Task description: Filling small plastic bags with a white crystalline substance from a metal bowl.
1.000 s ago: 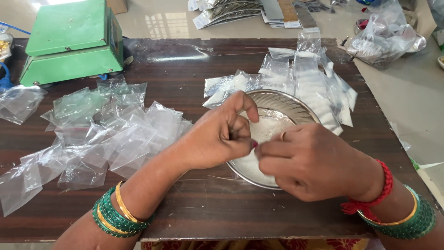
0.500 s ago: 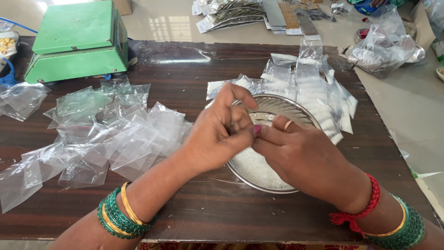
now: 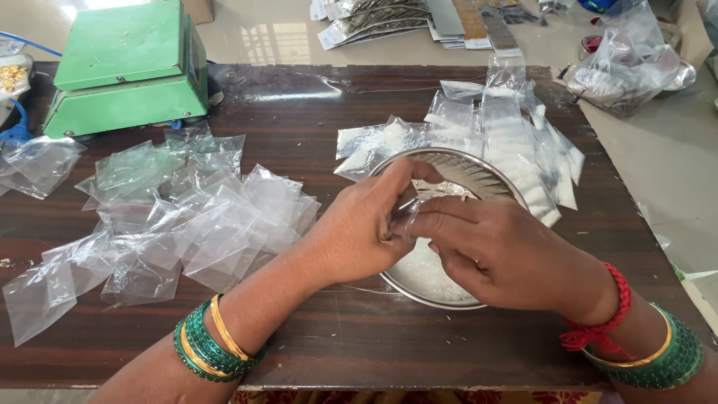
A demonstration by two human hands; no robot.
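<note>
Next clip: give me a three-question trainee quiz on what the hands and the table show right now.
1. True or false: both hands meet over the steel plate.
2. What do the left hand and right hand pinch between them?
A. a spoon
B. a small clear bag
C. a coin
3. Fill in: the green weighing scale stands at the table's far ____ corner.

Key
1. True
2. B
3. left

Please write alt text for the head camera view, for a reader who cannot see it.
Two hands, left hand and right hand, pinch a small clear plastic bag over a round metal plate on a dark wooden table. Empty clear bags lie left, beside a green scale.
</note>
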